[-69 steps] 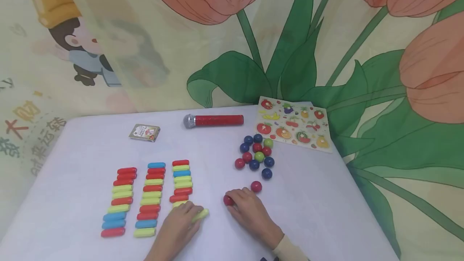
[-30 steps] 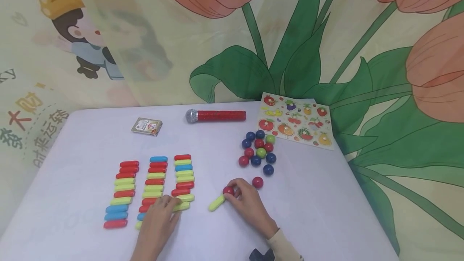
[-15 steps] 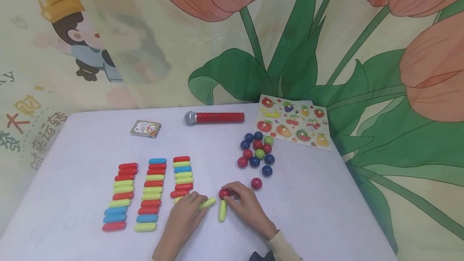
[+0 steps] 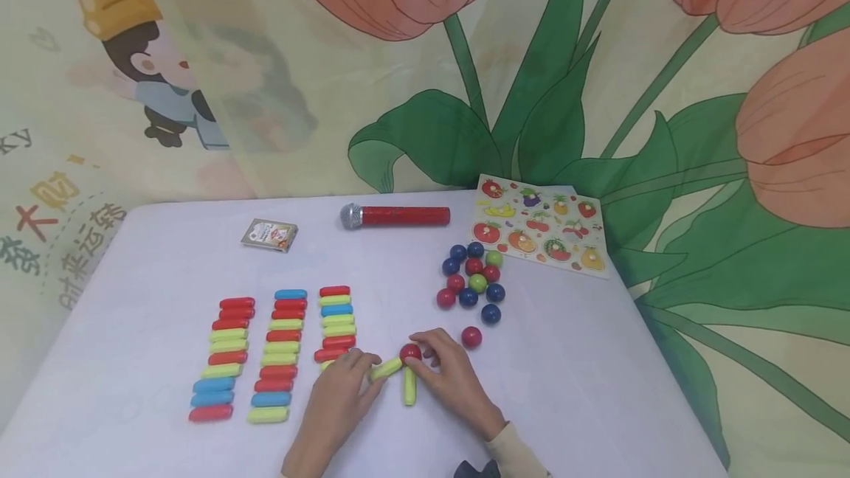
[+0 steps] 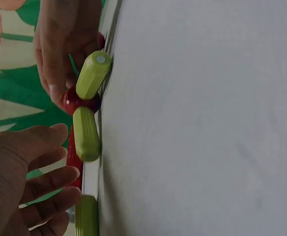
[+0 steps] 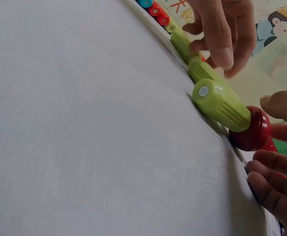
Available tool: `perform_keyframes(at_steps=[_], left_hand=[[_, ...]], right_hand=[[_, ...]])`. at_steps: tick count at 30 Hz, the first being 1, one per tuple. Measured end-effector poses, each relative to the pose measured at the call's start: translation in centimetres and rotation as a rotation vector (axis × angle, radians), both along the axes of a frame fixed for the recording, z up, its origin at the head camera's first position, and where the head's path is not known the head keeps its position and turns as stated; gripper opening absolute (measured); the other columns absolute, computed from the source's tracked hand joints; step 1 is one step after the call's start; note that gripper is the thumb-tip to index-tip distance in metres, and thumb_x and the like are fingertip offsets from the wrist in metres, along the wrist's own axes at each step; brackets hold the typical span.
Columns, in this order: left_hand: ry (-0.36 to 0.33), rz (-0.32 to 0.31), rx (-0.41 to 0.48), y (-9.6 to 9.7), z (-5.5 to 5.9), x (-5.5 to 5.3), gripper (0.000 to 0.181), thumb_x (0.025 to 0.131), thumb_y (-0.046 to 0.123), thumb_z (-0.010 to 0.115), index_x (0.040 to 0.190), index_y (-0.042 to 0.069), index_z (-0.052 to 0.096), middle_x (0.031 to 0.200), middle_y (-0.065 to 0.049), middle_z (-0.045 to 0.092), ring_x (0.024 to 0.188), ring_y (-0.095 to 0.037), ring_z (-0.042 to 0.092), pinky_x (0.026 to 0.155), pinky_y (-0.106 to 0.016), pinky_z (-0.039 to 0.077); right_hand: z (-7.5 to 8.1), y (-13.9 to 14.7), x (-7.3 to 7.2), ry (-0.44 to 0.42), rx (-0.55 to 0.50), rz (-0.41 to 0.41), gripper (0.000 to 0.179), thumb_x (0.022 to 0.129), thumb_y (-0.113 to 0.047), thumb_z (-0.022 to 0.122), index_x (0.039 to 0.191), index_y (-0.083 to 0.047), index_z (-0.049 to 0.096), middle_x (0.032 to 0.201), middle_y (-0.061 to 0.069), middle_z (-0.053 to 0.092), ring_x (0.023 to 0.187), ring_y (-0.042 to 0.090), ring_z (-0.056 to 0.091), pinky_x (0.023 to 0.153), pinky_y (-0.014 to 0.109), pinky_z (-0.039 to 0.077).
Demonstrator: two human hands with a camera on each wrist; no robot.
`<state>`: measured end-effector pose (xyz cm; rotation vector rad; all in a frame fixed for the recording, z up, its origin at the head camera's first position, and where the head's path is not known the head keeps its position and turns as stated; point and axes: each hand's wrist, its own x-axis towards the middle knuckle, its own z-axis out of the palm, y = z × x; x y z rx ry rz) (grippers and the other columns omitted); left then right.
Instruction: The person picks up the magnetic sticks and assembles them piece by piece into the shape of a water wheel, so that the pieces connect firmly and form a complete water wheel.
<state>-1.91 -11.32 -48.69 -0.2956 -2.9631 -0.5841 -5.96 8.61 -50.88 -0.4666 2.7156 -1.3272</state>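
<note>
The right hand (image 4: 454, 372) holds a glossy red ball (image 4: 410, 353) between thumb and fingers, low over the bench (image 4: 571, 389); the left hand (image 4: 341, 387) is beside it, its fingers loosely bent and gripping nothing. Two ribbed yellow-green sticks, a near stick (image 4: 409, 388) and a left stick (image 4: 385, 369), meet the ball at an angle; the near one shows a silvery disc in its free end. A loose red ball (image 4: 471, 337) sits near the right hand. To the left run three columns of sticks (image 4: 284, 336) in red, blue and yellow-green, to the right a cluster of balls (image 4: 477, 283). Farther back lie a small box (image 4: 268, 234), its print too small to read, a red microphone (image 4: 398, 216) and a fruit-picture board (image 4: 541, 226). The backdrop (image 4: 299, 6) reads "ky", "發大财" and "时来运转" at far left
</note>
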Motion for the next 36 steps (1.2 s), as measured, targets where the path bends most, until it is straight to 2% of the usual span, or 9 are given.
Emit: perform_keyframes(at_steps=[6,10,16,24,31,36], left_hand=[[-0.004,0.129,0.02,-2.8,0.2,0.4,0.043,0.069,0.025,0.086,0.105,0.014,0.065,0.097,-0.004,0.061,0.091,-0.021,0.059,0.08,-0.039,0.056],[-0.063,0.162,-0.014,-4.1,-0.1,0.4,0.052,0.068,0.023,0.087,0.113,0.012,0.064,0.098,-0.006,0.06,0.093,-0.023,0.059,0.083,-0.041,0.056],[-0.1,0.14,-0.028,-4.4,-0.2,0.3,0.045,0.071,0.021,0.085,0.11,0.011,0.066,0.095,-0.006,0.065,0.092,-0.023,0.062,0.083,-0.043,0.055],[-0.177,0.128,0.065,-2.9,0.1,0.4,0.043,0.072,0.025,0.084,0.111,0.015,0.067,0.102,0.0,0.067,0.098,-0.02,0.061,0.084,-0.042,0.055],[-0.12,0.06,0.09,-1.0,0.2,0.0,0.035,0.074,0.025,0.082,0.105,0.016,0.068,0.098,0.002,0.067,0.095,-0.017,0.062,0.083,-0.038,0.055],[-0.089,0.031,0.089,-0.4,0.3,0.0,0.035,0.073,0.026,0.083,0.103,0.016,0.068,0.095,0.003,0.067,0.09,-0.014,0.061,0.08,-0.035,0.056]], right_hand=[[0.0,-0.3,-0.1,0.006,0.04,-0.068,0.037,0.084,-0.032,0.074,0.116,-0.018,0.06,0.093,-0.009,0.052,0.077,0.004,0.049,0.064,0.018,0.046],[0.0,-0.3,-0.2,-0.001,0.065,-0.07,0.034,0.083,-0.031,0.075,0.111,-0.019,0.059,0.089,-0.01,0.051,0.077,0.004,0.048,0.064,0.017,0.046],[0.4,0.3,-0.3,-0.038,0.066,-0.037,0.029,0.084,-0.029,0.074,0.109,-0.019,0.061,0.093,-0.01,0.055,0.08,0.005,0.05,0.068,0.018,0.048],[0.6,1.2,-0.4,-0.053,0.085,0.03,0.03,0.088,-0.029,0.07,0.116,-0.023,0.063,0.098,-0.014,0.058,0.089,0.004,0.053,0.08,0.023,0.05],[0.4,1.1,-0.3,-0.051,0.063,0.066,0.03,0.088,-0.029,0.069,0.118,-0.025,0.064,0.105,-0.014,0.06,0.097,0.004,0.055,0.086,0.026,0.051],[0.2,0.9,-0.2,-0.051,0.072,0.065,0.031,0.088,-0.028,0.07,0.118,-0.025,0.063,0.105,-0.014,0.059,0.096,0.004,0.054,0.087,0.025,0.051]])
